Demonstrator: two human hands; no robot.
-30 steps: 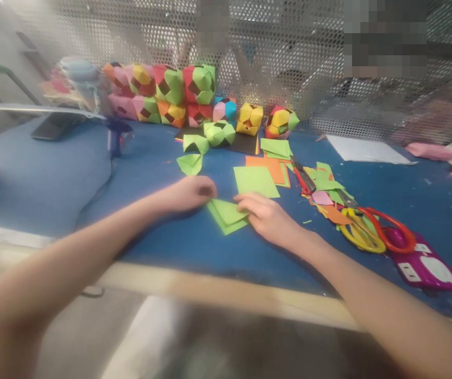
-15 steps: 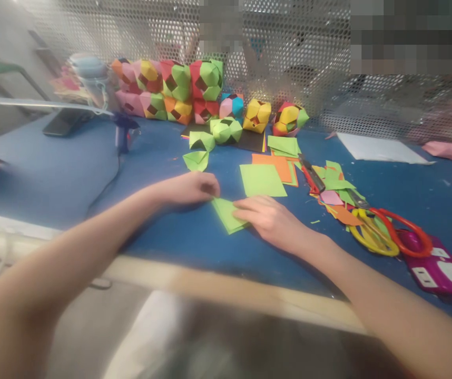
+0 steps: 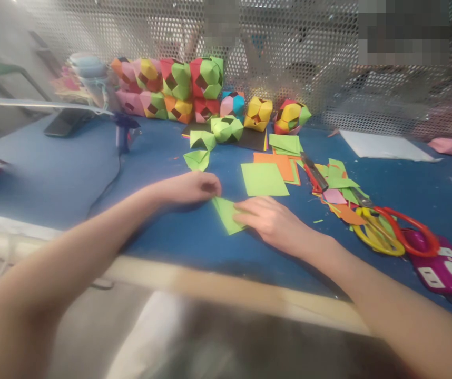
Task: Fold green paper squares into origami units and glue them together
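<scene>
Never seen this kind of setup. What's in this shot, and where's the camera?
No machine here: these are a person's bare hands, seen by a camera worn on the head, looking forward and down. So the arms enter from the bottom and sides.

The right hand has its fingers on a folded green paper. The left hand is curled at its upper-left corner; whether it pinches it, I can't tell.

On the blue tabletop, beyond the right hand, lie a green square sheet and orange sheets. Further right are paper scraps and scissors. Folded paper models are lined up by a perforated panel.
</scene>
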